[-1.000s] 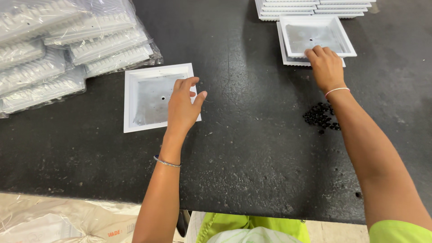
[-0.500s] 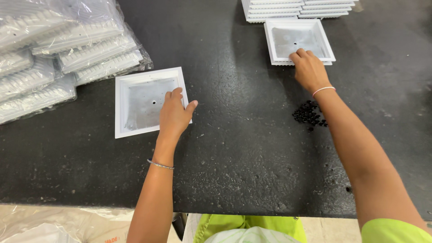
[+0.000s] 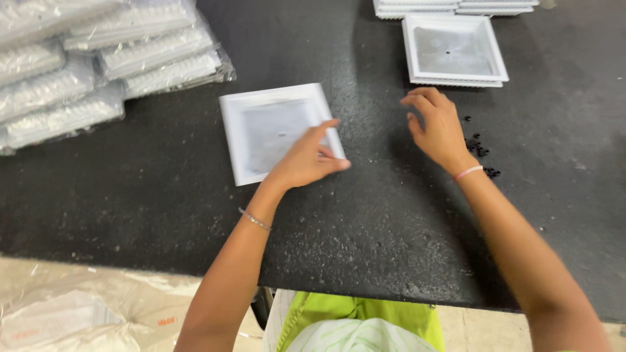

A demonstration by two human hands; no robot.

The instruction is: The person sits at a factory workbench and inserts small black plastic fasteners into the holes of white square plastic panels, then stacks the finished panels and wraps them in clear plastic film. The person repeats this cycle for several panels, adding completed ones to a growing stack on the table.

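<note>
A white square tray (image 3: 261, 130) with a small hole in its middle lies on the black tabletop (image 3: 365, 234). My left hand (image 3: 306, 160) rests on its right edge, fingers touching the rim. My right hand (image 3: 438, 127) hovers over the bare tabletop, fingers apart and holding nothing. It sits just left of a scatter of small black beads (image 3: 477, 146). Farther back lies a short stack of similar white trays (image 3: 453, 52).
Several plastic-wrapped bundles of white trays (image 3: 98, 58) are piled at the back left. More tray stacks (image 3: 450, 8) line the far edge. The table's near edge runs across the bottom, with plastic sheeting (image 3: 72, 313) on the floor below.
My right hand has pulled back from the far tray stack to the bare tabletop beside the beads. My left hand stays on the near tray's right edge. The camera has shifted.
</note>
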